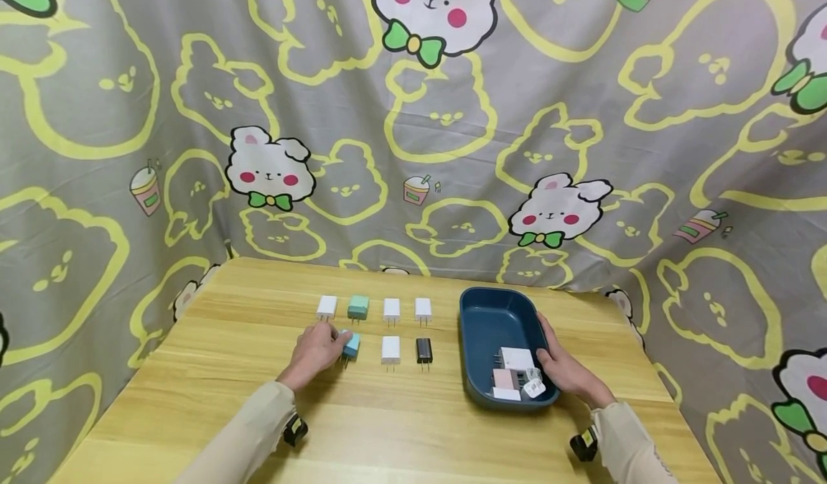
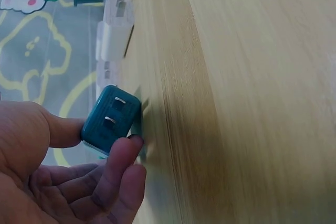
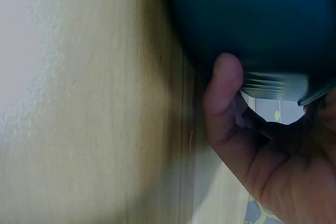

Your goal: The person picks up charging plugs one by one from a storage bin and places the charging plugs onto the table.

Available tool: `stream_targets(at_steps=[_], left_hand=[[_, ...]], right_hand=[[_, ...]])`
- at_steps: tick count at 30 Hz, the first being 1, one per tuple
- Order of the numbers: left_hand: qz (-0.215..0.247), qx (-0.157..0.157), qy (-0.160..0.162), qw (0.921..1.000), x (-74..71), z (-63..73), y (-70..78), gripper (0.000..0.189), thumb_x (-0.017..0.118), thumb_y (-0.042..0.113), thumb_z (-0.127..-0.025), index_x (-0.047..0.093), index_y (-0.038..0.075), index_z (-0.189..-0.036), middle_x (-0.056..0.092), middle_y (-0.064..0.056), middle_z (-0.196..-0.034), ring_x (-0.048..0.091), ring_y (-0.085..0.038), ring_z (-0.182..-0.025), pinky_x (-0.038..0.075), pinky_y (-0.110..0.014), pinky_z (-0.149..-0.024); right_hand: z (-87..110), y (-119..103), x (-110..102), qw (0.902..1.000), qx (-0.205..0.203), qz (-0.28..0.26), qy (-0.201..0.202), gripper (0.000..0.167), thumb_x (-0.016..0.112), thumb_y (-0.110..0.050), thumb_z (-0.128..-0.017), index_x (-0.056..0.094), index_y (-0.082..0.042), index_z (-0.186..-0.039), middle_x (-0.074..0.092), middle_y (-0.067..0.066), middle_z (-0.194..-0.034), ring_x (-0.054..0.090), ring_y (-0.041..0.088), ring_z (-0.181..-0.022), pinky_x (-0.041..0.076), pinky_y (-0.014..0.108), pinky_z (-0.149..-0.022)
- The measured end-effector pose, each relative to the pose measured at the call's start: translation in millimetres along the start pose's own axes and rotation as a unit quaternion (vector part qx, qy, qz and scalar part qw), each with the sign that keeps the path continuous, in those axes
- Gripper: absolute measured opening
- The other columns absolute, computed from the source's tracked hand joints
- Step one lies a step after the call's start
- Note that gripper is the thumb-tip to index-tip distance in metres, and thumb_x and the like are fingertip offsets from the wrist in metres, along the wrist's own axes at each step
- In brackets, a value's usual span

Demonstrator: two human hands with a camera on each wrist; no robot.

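Observation:
My left hand (image 1: 315, 356) pinches a blue charger plug (image 1: 352, 345) between thumb and fingers, at the left end of the nearer row. In the left wrist view, that plug (image 2: 107, 121) shows its two metal prongs, tilted above the wood. On the right, my right hand (image 1: 570, 368) grips the side of a dark blue plastic bin (image 1: 477, 340), thumb at the rim. The right wrist view has fingers curled against the bin's outer wall (image 3: 252, 19). Inside the bin's near end lie several chargers, among them a white one (image 1: 517, 358) and a pink one (image 1: 503, 379).
Beside the held plug stand a white charger (image 1: 390, 349) and a black charger (image 1: 423, 350). Behind them runs a row with a white charger (image 1: 327, 306), a green charger (image 1: 358, 306) and two more white ones. A patterned curtain (image 1: 362, 233) borders the wooden table (image 1: 388, 434).

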State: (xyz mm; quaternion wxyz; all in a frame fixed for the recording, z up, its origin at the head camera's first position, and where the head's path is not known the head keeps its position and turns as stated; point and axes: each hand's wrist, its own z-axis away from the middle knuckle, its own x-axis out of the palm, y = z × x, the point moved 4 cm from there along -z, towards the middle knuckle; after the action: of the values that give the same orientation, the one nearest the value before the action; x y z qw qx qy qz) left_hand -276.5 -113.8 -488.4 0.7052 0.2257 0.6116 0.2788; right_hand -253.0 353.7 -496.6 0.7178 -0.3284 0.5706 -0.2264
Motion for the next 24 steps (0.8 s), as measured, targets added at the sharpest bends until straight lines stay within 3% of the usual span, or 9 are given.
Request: stream_targets(at_steps=[12,24], left_hand=[[-0.021,-0.004,-0.012,0.9997,0.2,-0.6,2.7,0.051,0.062,0.032,-0.101,0.046,0.016,-0.056,0.043,0.003,-0.051,0.035,-0.009,-0.046,0.03,-0.021,-0.045],[-0.049,-0.005,-0.006,0.9988,1.1,-5.6,9.4,0.041,0.064,0.027,-0.1,0.051,0.011,-0.064,0.045,-0.001,-0.061,0.042,-0.014,-0.054,0.036,-0.025,-0.05]], right_hand=[[0.6,-0.9,0.7,1.0,-0.004,0.002,0.006,0.069,0.031,-0.004,-0.107,-0.01,-0.011,-0.163,-0.006,0.03,-0.168,0.004,0.055,-0.153,0.009,0.07,-0.12],[-1.4,0.7,-0.4,0.9999,-0.009,-0.003,0.007,0.07,0.031,-0.003,-0.107,-0.011,-0.013,-0.163,-0.007,0.029,-0.168,0.004,0.055,-0.153,0.008,0.071,-0.12]])
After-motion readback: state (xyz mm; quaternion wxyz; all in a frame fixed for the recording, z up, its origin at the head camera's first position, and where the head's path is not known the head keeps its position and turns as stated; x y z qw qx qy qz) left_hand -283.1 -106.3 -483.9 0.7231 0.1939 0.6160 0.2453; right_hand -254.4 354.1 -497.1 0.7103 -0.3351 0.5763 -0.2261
